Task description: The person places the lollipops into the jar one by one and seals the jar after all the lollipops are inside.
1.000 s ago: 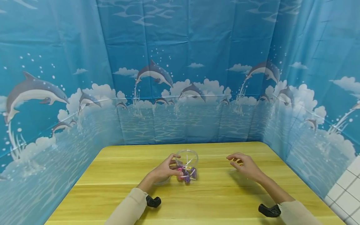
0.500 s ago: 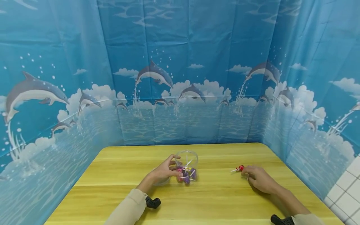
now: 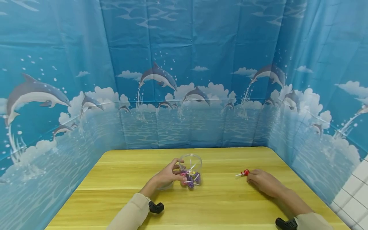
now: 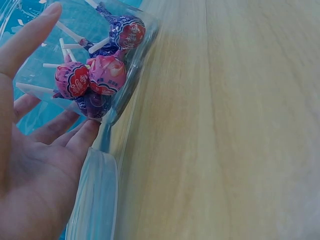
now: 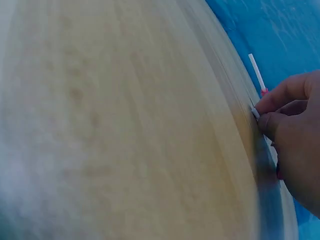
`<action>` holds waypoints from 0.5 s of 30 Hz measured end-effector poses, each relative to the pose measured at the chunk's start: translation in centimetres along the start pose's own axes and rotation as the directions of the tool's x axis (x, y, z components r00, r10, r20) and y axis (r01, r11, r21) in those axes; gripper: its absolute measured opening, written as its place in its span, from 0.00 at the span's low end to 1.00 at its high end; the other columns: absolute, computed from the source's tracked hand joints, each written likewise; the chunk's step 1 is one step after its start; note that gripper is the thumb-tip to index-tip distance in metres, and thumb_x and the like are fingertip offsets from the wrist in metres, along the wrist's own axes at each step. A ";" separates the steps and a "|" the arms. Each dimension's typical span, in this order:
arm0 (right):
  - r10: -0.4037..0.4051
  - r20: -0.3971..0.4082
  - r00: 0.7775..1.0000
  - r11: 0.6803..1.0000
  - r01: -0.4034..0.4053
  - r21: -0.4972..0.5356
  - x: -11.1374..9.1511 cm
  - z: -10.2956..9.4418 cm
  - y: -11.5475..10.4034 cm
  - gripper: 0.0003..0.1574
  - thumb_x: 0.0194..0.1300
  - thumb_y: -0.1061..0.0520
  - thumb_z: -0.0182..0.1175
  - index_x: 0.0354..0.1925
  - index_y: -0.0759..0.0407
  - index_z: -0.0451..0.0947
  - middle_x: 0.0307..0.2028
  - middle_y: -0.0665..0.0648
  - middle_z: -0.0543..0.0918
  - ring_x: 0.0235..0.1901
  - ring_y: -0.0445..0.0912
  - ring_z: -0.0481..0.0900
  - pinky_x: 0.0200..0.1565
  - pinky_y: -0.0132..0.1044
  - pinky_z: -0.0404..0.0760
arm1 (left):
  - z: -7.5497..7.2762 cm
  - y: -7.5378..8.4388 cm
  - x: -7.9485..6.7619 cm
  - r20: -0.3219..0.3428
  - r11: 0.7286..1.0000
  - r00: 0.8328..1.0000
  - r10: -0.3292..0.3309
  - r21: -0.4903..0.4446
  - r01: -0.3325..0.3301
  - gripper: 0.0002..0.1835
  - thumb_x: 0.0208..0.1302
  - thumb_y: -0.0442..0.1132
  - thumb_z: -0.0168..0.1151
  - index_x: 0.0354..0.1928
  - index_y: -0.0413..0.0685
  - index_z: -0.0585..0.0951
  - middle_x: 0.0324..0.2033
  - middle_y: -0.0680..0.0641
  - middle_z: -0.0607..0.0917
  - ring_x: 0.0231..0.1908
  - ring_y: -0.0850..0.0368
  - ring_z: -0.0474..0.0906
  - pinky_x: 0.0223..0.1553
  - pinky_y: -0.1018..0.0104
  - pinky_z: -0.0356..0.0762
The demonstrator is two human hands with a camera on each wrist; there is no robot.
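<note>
My left hand [image 3: 167, 175] grips the side of a clear round jar [image 3: 191, 156], thumb in front and fingers behind. Inside, several lollipops [image 4: 107, 75] in purple and pink wrappers lie at the bottom, white sticks poking up and sideways. Toward the right of the table, my right hand [image 3: 265, 182] is low over the surface. Its thumb and forefinger pinch a short white lollipop stick [image 5: 255, 113] in the right wrist view; most of that lollipop is hidden by the hand. Just left of the fingertips a red lollipop [image 3: 246, 172] lies on the table, its stick pointing left.
A clear round lid [image 3: 165, 187] lies on the yellow wood-grain table [image 3: 218, 207] beneath the left hand, beside the jar. Behind and around the table hangs a blue dolphin-print curtain [image 3: 184, 127]. White tiles [image 3: 349, 191] show at the far right.
My right hand has moved right and down to the table, leaving the red lollipop in plain view to its left. The left hand and the jar have stayed in place.
</note>
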State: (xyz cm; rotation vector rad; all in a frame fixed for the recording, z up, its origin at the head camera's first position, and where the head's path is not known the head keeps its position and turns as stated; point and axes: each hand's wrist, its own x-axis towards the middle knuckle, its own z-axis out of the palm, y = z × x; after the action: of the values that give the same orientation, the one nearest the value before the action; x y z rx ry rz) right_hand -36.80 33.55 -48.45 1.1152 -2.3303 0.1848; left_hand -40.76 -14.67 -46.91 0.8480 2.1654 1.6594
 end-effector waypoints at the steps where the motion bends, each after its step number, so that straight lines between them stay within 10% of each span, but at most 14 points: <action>1: -0.007 0.001 1.000 1.000 0.007 -0.019 0.1 0.0 0.0 0.12 0.62 0.65 0.72 0.36 0.47 0.84 0.36 0.46 0.83 0.35 0.42 0.79 0.36 0.41 0.82 | 0.0 0.0 -0.1 -0.001 1.000 1.000 0.001 0.001 -0.001 0.37 0.66 0.43 0.74 0.72 0.54 0.64 0.67 0.38 0.72 0.70 0.34 0.66 0.65 0.41 0.68; 15: 0.255 0.010 0.967 0.960 -0.254 0.115 2.5 -4.2 0.7 0.10 0.61 0.70 0.71 0.39 0.58 0.86 0.33 0.48 0.86 0.31 0.43 0.85 0.33 0.39 0.84 | 0.2 -0.2 0.0 -0.027 1.000 1.000 -0.008 -0.012 0.008 0.37 0.65 0.42 0.75 0.70 0.56 0.65 0.66 0.40 0.73 0.68 0.37 0.69 0.65 0.43 0.69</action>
State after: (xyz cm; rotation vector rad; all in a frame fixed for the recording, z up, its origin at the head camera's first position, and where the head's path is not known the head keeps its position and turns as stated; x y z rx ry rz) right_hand -36.86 33.81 -43.49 0.8610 -2.4803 0.4217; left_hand -40.75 -14.52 -47.20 0.8168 2.1716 1.6877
